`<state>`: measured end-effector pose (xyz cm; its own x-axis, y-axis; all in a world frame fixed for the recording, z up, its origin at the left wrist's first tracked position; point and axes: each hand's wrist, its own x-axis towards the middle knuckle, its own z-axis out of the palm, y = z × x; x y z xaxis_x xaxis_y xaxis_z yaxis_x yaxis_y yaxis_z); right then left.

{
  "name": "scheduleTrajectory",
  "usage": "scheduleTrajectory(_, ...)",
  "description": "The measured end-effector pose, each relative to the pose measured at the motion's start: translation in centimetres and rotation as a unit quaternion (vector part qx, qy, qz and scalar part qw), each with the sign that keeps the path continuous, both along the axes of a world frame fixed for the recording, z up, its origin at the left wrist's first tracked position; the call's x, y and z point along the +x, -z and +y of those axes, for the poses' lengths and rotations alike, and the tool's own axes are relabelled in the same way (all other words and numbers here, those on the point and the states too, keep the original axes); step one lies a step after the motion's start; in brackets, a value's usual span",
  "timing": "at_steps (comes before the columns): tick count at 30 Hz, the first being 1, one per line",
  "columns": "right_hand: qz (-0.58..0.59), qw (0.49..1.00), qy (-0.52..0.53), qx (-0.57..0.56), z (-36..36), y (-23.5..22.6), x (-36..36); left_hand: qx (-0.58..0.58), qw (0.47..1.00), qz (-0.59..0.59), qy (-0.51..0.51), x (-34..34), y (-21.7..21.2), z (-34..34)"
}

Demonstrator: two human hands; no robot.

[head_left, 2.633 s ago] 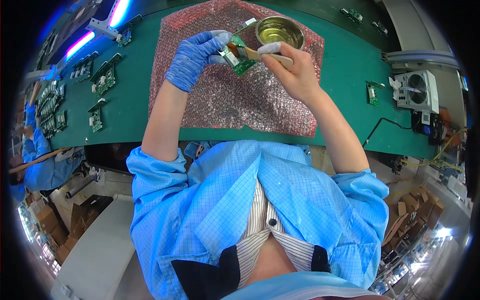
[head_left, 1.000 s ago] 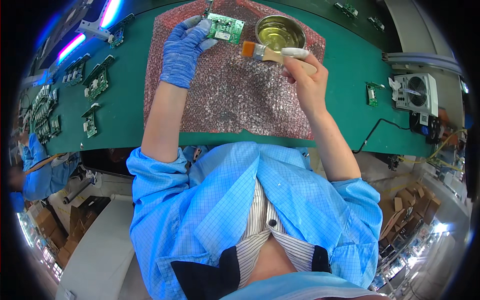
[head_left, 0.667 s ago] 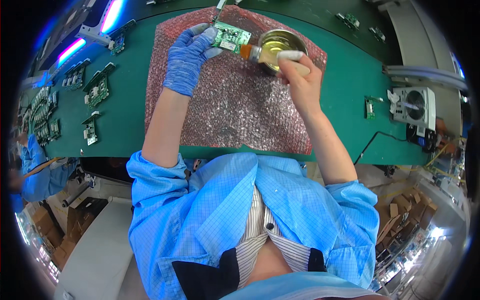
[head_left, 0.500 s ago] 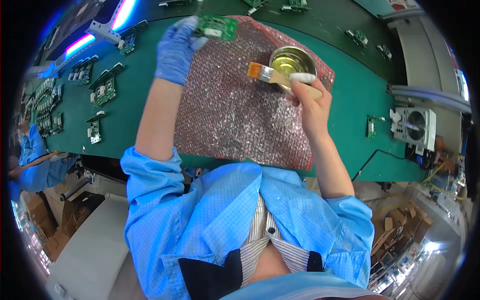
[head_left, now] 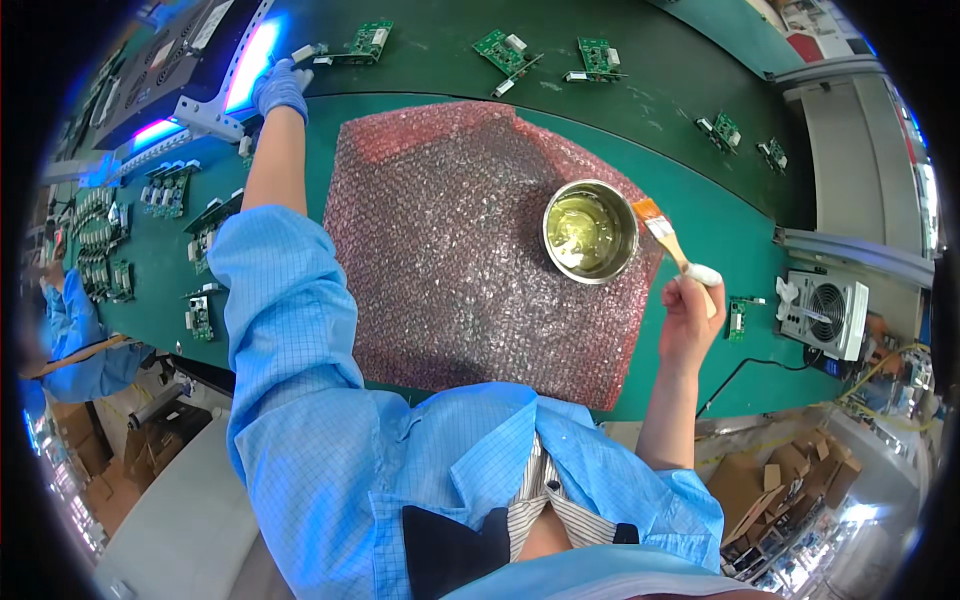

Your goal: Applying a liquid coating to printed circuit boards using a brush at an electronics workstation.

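Left hand stretched far, brush up on the right!
Gloved left hand (head_left: 281, 88) reaches a circuit board (head_left: 352, 45) at the tabletop's far edge, fingers' grip unclear; right hand (head_left: 689, 312) fingers clamp the brush (head_left: 668, 243) beside the metal bowl (head_left: 590, 231).

an electronics assembly workshop: circuit boards (head_left: 500, 45) line a green conveyor belt (head_left: 640, 110).

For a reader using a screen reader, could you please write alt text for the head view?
A blue-gloved left hand reaches a green circuit board on the belt, while the bare right hand holds a small paintbrush beside a round metal bowl on pink bubble wrap.
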<state>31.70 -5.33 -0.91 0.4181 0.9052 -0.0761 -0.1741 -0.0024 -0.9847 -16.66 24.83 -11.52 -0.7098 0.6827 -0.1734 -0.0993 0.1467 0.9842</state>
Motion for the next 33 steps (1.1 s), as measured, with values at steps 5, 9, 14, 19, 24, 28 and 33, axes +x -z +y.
scheduleTrajectory(5, 0.015, 0.999, 0.038, 0.001, 0.4, 0.3, 0.4, -0.113, 0.951, 0.221, 0.187, 3.9, 0.9, -0.5)
scheduleTrajectory(9, 0.024, 0.999, 0.028, 0.007, 0.5, 0.5, 0.0, -0.152, 0.902, 0.335, 0.227, 5.8, 0.9, 0.8)
scheduleTrajectory(14, -0.004, 1.0, 0.002, -0.012, -0.3, 1.5, 0.8, 0.0, 0.96, -0.001, 0.279, 9.5, -0.7, -1.2)
scheduleTrajectory(19, -0.036, 0.998, -0.017, -0.058, -0.6, 3.4, 0.7, 0.109, 0.946, -0.046, 0.303, 12.3, -4.6, -8.0)
scheduleTrajectory(24, -0.055, 0.996, -0.021, -0.071, -0.7, 3.8, 0.0, 0.074, 0.967, -0.023, 0.241, 12.5, -5.8, -14.9)
scheduleTrajectory(28, -0.068, 0.996, -0.031, -0.055, -1.0, 3.7, 0.0, 0.084, 0.943, -0.149, 0.285, 11.8, -4.8, -19.5)
scheduleTrajectory(33, -0.083, 0.996, -0.017, -0.031, -1.9, 2.7, 1.4, 0.033, 0.884, -0.333, 0.326, 12.4, -5.2, -22.6)
